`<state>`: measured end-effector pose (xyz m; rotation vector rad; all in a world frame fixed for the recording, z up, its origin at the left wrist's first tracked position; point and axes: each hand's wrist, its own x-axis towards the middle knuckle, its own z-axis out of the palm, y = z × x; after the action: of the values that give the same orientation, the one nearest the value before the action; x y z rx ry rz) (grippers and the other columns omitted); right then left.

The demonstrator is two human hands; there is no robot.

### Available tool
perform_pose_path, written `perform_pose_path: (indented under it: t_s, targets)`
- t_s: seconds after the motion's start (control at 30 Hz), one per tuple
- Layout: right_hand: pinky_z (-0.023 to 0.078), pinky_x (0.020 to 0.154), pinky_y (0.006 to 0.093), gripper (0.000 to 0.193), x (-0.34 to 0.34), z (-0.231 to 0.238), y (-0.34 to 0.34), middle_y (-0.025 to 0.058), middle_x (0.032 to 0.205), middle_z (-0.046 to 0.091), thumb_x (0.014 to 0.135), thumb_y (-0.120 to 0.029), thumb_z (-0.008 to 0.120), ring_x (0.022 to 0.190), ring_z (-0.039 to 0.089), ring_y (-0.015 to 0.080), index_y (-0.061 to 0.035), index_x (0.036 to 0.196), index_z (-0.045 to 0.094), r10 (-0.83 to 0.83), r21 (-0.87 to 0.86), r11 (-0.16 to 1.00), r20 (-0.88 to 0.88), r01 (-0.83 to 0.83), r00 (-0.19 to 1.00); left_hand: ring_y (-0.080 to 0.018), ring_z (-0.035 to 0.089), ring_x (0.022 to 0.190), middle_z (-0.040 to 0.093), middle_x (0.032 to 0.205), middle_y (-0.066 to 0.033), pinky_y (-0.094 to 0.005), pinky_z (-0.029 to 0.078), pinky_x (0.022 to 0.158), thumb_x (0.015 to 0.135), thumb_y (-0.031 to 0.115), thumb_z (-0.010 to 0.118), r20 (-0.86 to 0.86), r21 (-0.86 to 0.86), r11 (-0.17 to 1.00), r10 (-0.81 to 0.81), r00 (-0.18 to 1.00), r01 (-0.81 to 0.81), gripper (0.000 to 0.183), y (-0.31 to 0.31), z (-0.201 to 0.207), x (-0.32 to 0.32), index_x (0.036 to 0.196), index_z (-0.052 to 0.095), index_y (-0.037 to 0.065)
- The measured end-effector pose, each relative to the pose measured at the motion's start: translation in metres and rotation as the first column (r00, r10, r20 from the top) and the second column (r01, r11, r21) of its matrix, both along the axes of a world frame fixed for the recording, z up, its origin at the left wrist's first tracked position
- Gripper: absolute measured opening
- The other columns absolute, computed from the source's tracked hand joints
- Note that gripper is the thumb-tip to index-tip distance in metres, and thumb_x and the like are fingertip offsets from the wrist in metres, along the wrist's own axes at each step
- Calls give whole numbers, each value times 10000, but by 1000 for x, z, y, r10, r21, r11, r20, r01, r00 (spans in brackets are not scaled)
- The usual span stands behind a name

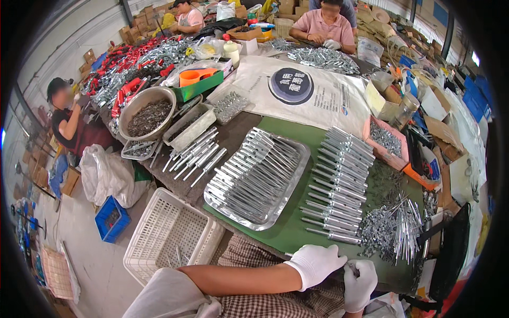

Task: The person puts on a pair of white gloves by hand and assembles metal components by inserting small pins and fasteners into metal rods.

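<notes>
Small piece (353, 270): one, grey, blurred; located at the fingertips of the right hand, above the lap, by the near edge of the table. Kind cannot be told.

Left hand (316, 264): white glove; fingers drawn together, tips toward the other hand, just beside it. Whether they pinch anything cannot be told. A short metal end (289, 254) shows next to this hand.

Right hand (360, 285): white glove; fingers curled inward around the piece; a firm pinch cannot be confirmed.

Clips (377, 231): loose grey heap on the table, beyond the hands.

Thin rods (408, 229): loose bundle, right of and touching the clips.

Tubes (339, 193): long row, side by side, on a green mat (289, 218), each with a thinner end pointing left.

Tray (306, 159): silver, filled with rods and tubes; left of the row.

Loose tubes (197, 156): small group, left of the tray.

Basket (140, 249): white, perforated, below table level; a few thin pieces inside.

Pink tray (395, 162): small metal parts; beyond the row, at right.

Bowl (170, 117): round, dark small parts; far left of the table.

Blue bin (120, 229): on the floor, left.

Co-worker (327, 26): pink shirt, seated across the table behind a metal heap (323, 59).
</notes>
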<state>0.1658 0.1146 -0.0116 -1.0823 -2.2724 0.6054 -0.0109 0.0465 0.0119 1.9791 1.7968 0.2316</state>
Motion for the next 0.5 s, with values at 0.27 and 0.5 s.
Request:
perform_pose_path:
  t_s: [0.27, 0.5]
  targets:
    - [513, 698, 403, 99, -5, 9, -7, 138, 828, 656, 750, -32, 724, 769, 635, 331, -47, 832, 670, -26, 6, 1000, 81, 26, 996, -374, 704, 831, 605, 1040, -182, -475, 581, 680, 911, 139, 548, 63, 4, 1000, -29, 998, 29, 397, 1, 7, -7, 1307, 534, 155]
    - [516, 679, 358, 115, -13, 11, 15, 118, 862, 662, 813, -74, 744, 754, 647, 289, -43, 909, 690, -83, -161, 984, -48, 74, 995, -310, 682, 674, 581, 864, -139, -430, 547, 568, 911, 163, 555, -110, 56, 998, 15, 994, -8, 252, 5, 9, -17, 1162, 571, 151]
